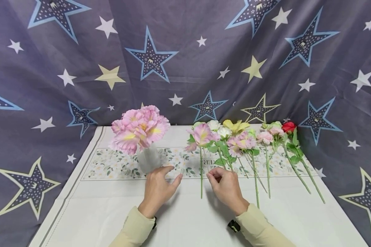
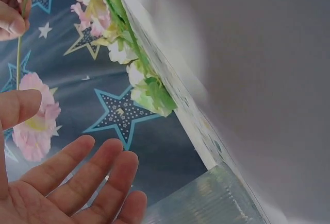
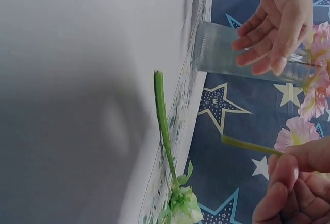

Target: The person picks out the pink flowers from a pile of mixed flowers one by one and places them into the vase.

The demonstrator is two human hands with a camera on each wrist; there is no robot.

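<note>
A clear glass vase (image 1: 148, 160) holds a bunch of pink flowers (image 1: 140, 128) with yellow centres. My left hand (image 1: 159, 187) is just in front of it, fingers spread and loosely bent, holding nothing. In the left wrist view the vase's ribbed base (image 2: 211, 198) shows beyond the fingertips. My right hand (image 1: 225, 187) pinches the thin stem (image 3: 250, 145) of a pink flower (image 2: 36, 123) between thumb and fingers. The stem's cut end sticks out past the fingertips. In the head view this pink flower (image 1: 202, 133) is in front of the other blooms.
Right of the vase lie several loose stems: white roses (image 1: 224, 132), a yellow flower (image 1: 236, 126), another pink flower (image 1: 242, 141), pale pink blooms (image 1: 265, 137) and a red rose (image 1: 289, 127). A floral-printed strip (image 1: 111, 164) crosses the white tablecloth (image 1: 111, 206). A star-patterned curtain (image 1: 185, 68) hangs behind.
</note>
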